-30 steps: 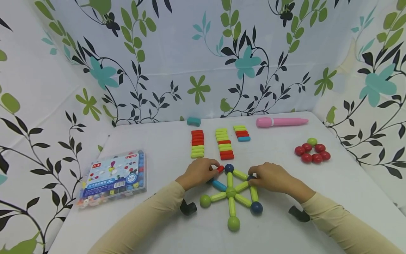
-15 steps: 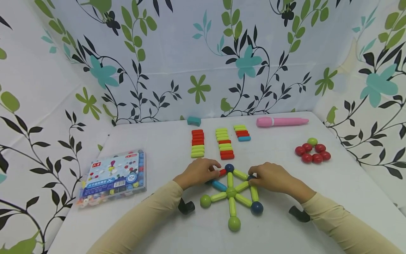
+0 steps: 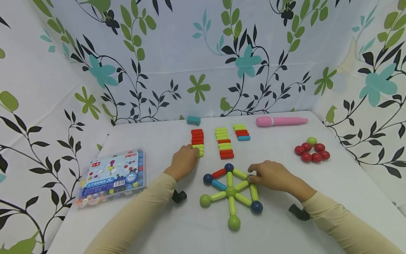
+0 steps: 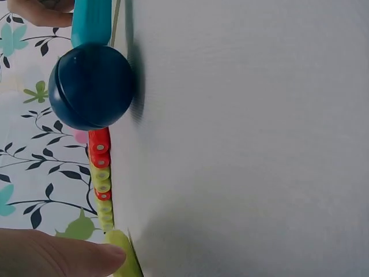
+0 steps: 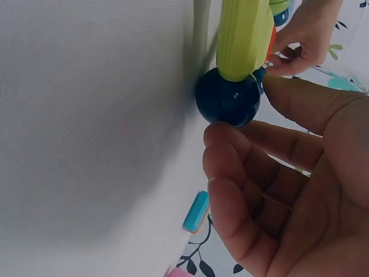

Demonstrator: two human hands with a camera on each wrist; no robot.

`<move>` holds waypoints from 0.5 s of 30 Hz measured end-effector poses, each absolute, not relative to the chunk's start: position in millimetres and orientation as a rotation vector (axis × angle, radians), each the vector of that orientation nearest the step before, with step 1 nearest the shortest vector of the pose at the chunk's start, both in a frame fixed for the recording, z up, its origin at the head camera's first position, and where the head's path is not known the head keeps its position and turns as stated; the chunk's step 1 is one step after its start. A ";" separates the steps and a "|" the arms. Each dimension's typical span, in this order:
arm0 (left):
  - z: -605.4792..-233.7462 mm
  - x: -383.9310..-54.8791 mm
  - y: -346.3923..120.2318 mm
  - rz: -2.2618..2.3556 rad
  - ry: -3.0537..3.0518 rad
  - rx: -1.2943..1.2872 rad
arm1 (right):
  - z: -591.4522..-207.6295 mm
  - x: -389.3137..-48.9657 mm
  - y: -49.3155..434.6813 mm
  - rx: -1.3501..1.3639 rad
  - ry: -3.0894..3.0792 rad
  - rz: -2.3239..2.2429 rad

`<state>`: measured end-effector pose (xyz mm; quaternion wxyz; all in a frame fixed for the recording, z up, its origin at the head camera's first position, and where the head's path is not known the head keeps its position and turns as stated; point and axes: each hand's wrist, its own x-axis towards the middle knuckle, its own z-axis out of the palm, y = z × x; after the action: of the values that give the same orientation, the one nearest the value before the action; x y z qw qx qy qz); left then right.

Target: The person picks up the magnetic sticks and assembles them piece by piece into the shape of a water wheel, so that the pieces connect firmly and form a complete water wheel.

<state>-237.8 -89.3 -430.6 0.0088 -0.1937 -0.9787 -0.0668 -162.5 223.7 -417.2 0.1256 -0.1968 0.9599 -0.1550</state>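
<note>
A flat figure of sticks and balls lies on the white table, its spokes meeting at a green centre ball [image 3: 231, 191]. My right hand [image 3: 269, 176] grips a dark blue ball [image 5: 228, 98] at the figure's right side. Over at the left row of short sticks is my left hand [image 3: 183, 162], its thumb [image 4: 86, 254] against a yellow-green stick [image 4: 128, 259]; its other fingers are hidden in the left wrist view. A red stick [image 3: 219, 173] spans two more dark blue balls, the left ball [image 3: 207, 179] also meeting a blue spoke [image 3: 219, 185].
Two more stick rows stand behind the figure, a longer middle row [image 3: 224, 141] and a shorter right row [image 3: 242, 132]. At left lies a clear parts box [image 3: 118, 173]. Red balls [image 3: 306, 157], a pink pen-shaped thing [image 3: 282, 121] and a teal block [image 3: 193, 120] lie farther back.
My left hand has let go of the red stick, now between two blue balls, and moved back and left to the left stick row. My right hand stays at its ball.
</note>
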 end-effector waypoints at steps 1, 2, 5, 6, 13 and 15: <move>-431.8 -238.2 -89.2 -0.202 -3.063 -0.602 | -416.6 -162.9 223.7 -0.571 2.801 -0.446; -432.9 -238.5 -88.9 -0.193 -3.067 -0.596 | -415.8 -163.2 223.3 -0.566 2.807 -0.443; -437.7 -239.6 -88.6 -0.181 -3.076 -0.577 | -412.9 -164.0 221.0 -0.579 2.841 -0.415; -439.1 -239.7 -88.5 -0.178 -3.081 -0.576 | -411.8 -164.5 219.6 -0.590 2.858 -0.400; -433.9 -216.3 -91.7 -0.529 -3.137 -0.517 | -409.5 -168.3 204.5 -0.771 2.942 -0.330; -430.6 -202.5 -91.8 -0.722 -3.118 -0.519 | -410.2 -169.6 201.9 -0.794 2.941 -0.320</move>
<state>-202.5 -91.8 -430.6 -0.0503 -0.1600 -0.9605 -0.2223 -169.6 201.9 -410.2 0.0392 -0.2589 0.9594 -0.1043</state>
